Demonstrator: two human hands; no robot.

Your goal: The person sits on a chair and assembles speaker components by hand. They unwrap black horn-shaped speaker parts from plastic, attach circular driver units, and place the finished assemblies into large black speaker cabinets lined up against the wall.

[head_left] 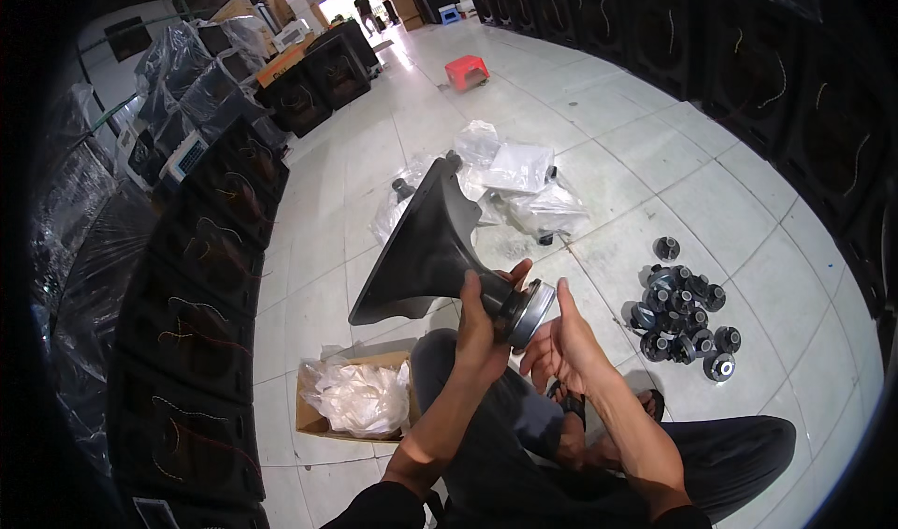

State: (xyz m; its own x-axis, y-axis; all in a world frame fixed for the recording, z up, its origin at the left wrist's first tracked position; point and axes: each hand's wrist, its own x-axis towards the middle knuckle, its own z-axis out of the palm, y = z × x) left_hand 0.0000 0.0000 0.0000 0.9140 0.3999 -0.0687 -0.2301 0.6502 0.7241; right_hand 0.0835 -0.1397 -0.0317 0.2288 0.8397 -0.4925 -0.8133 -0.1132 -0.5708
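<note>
A black flared speaker horn (421, 248) is held above my lap, its wide mouth to the left. At its narrow end sits a round compression driver (533, 312) with a silver rim, in line with the horn's neck. My left hand (475, 328) is wrapped round the neck just beside the driver, thumb on the near side and fingertips showing beyond it. Around the driver's right side curls my right hand (569, 340), thumb upright at the rim and fingers below it. Whether the driver is fastened to the horn cannot be made out.
Several loose drivers (678, 309) are clustered on the tiled floor to the right. Plastic-wrapped parts (524, 178) lie ahead. A carton (309, 421) holding plastic bags stands at my left knee. Speaker cabinets (201, 342) line both sides; a red stool (466, 72) is farther off.
</note>
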